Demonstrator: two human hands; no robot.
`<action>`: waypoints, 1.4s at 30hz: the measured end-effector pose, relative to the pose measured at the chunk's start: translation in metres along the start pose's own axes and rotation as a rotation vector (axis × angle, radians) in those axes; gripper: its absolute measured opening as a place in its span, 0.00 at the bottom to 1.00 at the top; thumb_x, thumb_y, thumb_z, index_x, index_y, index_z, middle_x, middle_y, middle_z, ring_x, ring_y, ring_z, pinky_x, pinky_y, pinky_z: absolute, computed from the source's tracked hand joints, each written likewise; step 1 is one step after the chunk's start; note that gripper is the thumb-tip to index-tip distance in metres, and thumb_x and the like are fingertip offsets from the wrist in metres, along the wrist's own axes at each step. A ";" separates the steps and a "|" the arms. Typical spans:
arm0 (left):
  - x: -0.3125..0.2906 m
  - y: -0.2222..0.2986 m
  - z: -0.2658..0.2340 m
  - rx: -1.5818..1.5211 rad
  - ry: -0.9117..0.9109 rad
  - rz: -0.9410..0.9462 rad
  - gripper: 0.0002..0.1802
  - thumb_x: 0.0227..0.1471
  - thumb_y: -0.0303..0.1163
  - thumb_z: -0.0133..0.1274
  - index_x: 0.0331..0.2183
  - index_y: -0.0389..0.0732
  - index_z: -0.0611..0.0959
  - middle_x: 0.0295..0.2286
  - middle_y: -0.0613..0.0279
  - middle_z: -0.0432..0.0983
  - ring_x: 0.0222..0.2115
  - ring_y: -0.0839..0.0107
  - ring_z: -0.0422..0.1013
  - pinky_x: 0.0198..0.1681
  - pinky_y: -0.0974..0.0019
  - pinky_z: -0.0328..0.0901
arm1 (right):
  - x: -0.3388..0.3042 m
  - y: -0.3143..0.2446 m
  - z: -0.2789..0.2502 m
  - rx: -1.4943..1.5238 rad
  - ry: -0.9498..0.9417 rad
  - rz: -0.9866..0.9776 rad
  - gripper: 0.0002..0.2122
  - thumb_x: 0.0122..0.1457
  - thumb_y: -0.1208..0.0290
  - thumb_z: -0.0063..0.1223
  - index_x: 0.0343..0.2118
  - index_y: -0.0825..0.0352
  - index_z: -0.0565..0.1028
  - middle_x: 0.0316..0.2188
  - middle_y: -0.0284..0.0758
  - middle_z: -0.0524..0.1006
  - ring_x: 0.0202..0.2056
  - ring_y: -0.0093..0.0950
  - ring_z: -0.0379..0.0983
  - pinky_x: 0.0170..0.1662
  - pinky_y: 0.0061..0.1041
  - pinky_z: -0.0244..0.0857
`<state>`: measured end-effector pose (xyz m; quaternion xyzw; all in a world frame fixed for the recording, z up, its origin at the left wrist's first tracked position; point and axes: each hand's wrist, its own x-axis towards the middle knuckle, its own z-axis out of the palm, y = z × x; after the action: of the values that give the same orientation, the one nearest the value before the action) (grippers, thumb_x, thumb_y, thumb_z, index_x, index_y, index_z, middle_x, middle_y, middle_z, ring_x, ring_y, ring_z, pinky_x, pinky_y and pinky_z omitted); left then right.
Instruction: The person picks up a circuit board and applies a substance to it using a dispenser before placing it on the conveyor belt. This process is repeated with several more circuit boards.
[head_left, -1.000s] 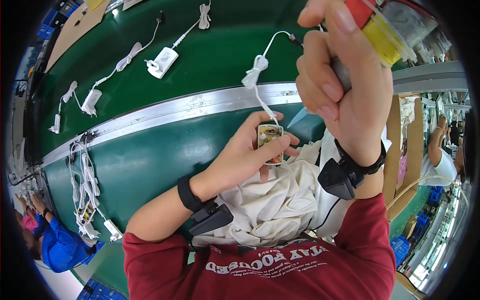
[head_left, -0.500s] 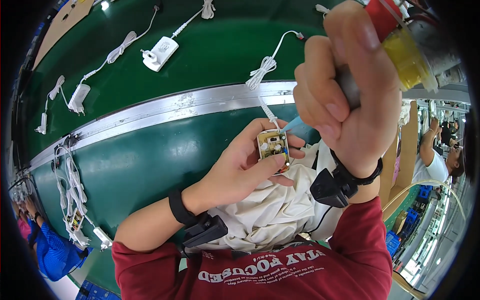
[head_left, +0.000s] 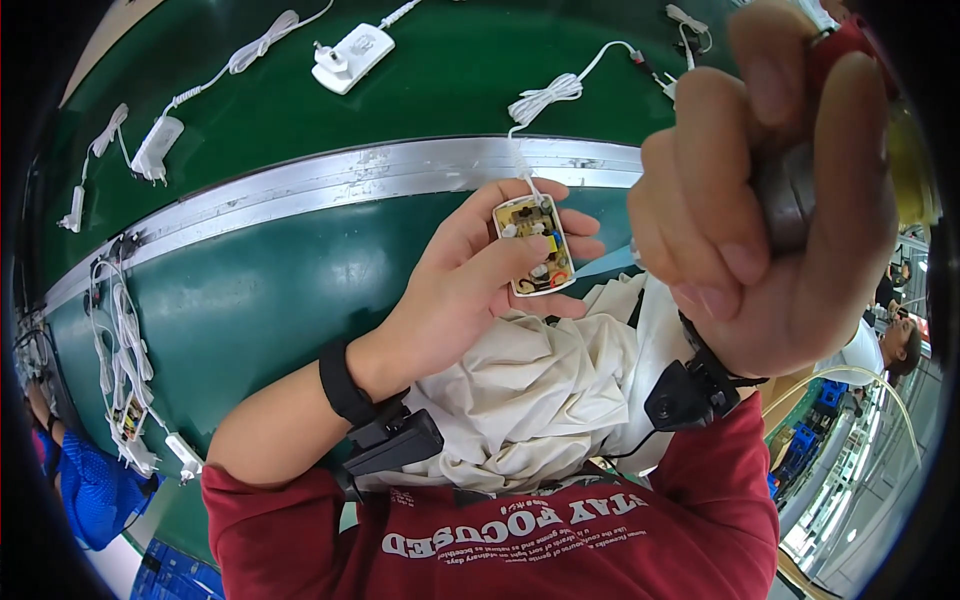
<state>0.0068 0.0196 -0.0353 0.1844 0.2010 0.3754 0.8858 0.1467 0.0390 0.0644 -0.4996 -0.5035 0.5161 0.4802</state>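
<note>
In my left hand [head_left: 450, 285] lies an opened power adapter [head_left: 522, 214], a white half shell with a circuit board showing. My thumb presses on the board and my fingers support the shell from behind. Its white cable [head_left: 553, 95] runs away from me over the metal rail, coiled and tied. My right hand [head_left: 740, 200] is wrapped round a dispenser [head_left: 912, 170] with yellow and red parts, partly hidden by the fingers. Its light-blue tapered nozzle [head_left: 606, 263] points at the shell's lower right corner; whether the tip touches, I cannot tell.
Beyond the metal rail [head_left: 350, 175], white adapters [head_left: 352, 58] with tied cables lie on a green belt [head_left: 230, 115]. Tangled white cables [head_left: 122, 340] with an opened adapter sit at the left. White cloth [head_left: 530, 390] covers my lap. A person in blue [head_left: 85, 490] is at far left.
The nozzle tip has shifted from the adapter's cable end to its near right corner. Both the adapter and my left hand appear higher in the picture. The dispenser has moved right.
</note>
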 end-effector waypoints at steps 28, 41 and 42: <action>0.001 -0.007 -0.013 -0.267 -0.136 -0.059 0.20 0.62 0.32 0.40 0.53 0.37 0.63 0.49 0.51 0.65 0.52 0.64 0.65 0.55 0.50 0.65 | -0.002 0.008 0.008 -0.009 -0.047 -0.019 0.19 0.66 0.55 0.36 0.46 0.70 0.62 0.11 0.23 0.55 0.09 0.13 0.47 0.13 0.14 0.44; 0.085 0.065 0.047 1.029 0.045 0.411 0.16 0.53 0.32 0.51 0.42 0.34 0.71 0.40 0.52 0.71 0.40 0.66 0.71 0.36 0.64 0.70 | 0.010 -0.047 0.017 0.036 -0.023 -0.212 0.20 0.66 0.55 0.36 0.47 0.70 0.62 0.12 0.23 0.55 0.10 0.13 0.48 0.13 0.14 0.45; 0.075 0.070 0.045 1.108 0.070 0.398 0.16 0.52 0.32 0.51 0.42 0.34 0.72 0.40 0.53 0.71 0.39 0.66 0.71 0.35 0.65 0.69 | 0.011 -0.048 0.016 0.041 -0.013 -0.220 0.20 0.66 0.55 0.36 0.47 0.70 0.62 0.12 0.23 0.55 0.10 0.13 0.48 0.13 0.14 0.45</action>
<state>0.0356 0.1130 0.0205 0.6415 0.3576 0.3792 0.5628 0.1295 0.0511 0.1118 -0.4279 -0.5477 0.4738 0.5408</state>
